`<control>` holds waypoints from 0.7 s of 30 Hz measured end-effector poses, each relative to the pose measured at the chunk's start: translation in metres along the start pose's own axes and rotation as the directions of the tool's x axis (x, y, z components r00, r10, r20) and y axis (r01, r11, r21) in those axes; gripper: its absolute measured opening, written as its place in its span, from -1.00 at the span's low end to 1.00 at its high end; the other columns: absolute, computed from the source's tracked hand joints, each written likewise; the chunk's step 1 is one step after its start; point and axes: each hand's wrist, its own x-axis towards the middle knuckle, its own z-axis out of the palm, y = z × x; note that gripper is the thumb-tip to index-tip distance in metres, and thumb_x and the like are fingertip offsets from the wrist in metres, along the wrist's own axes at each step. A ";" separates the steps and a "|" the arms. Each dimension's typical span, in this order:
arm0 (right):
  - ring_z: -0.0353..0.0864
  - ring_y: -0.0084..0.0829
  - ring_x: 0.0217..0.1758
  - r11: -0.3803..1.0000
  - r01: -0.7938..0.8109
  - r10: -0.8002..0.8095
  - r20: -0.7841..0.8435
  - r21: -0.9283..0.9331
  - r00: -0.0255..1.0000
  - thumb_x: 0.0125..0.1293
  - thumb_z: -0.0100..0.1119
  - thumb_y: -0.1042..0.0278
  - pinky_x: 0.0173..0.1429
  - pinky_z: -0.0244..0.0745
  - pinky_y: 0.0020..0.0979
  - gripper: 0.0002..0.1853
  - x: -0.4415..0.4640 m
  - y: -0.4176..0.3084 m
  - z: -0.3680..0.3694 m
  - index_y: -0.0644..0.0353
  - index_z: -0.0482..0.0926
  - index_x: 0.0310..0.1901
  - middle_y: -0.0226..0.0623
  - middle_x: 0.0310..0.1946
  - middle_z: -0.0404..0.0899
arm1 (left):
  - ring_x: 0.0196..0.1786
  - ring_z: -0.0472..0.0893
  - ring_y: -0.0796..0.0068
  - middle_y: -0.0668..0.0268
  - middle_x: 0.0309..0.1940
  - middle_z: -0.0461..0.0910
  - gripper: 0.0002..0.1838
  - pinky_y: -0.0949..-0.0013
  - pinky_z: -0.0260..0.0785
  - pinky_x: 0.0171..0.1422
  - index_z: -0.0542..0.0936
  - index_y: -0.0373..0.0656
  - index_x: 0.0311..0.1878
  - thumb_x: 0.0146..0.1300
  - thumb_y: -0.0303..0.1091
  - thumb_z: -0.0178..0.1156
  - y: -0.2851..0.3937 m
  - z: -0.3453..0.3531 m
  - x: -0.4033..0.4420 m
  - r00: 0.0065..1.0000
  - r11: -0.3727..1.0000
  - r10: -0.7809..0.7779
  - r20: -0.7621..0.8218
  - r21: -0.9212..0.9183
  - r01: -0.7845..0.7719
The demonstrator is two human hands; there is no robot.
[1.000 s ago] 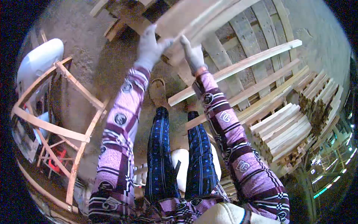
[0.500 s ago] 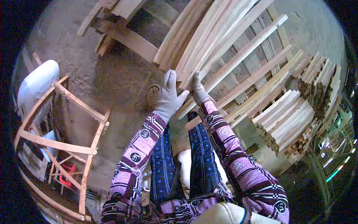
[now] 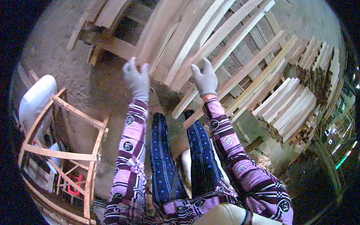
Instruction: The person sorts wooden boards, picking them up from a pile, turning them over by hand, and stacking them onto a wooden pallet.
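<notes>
My left hand (image 3: 137, 79), in a pale glove, is raised at the near left end of a row of long wooden strips (image 3: 187, 41), its fingers apart and nothing in it. To the right, my right hand (image 3: 205, 78), gloved too, has thumb and fingers curved apart, with no strip between them. It hovers by the near ends of the strips, over a separate narrow strip (image 3: 232, 58). The row's left side is blurred. Whether a fingertip touches the wood, I cannot tell.
Stacked short wood pieces (image 3: 288, 108) lie at the right, with another stack (image 3: 318, 63) behind. A wooden frame (image 3: 62, 153) stands at the left beside a white rounded object (image 3: 39, 98). Slats of a pallet (image 3: 116, 47) show at the upper left.
The hands closed on a wooden piece a second ago, then came together at the strips' near ends. Now they have moved apart, the left one leftward and the right one slightly rightward, both empty.
</notes>
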 end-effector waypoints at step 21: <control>0.38 -0.59 -0.56 0.412 -0.351 -0.234 0.470 0.841 0.851 -0.08 0.13 0.08 -0.51 0.27 -0.57 -0.53 0.034 -0.014 0.002 0.20 0.38 -0.15 -0.41 -0.51 0.44 | -0.30 0.41 0.34 0.20 -0.31 0.38 -0.65 0.42 0.28 -0.18 0.38 -0.23 -0.26 -0.13 -0.37 0.24 0.079 -0.017 -0.052 0.933 0.913 -0.035 0.359 -0.369 0.176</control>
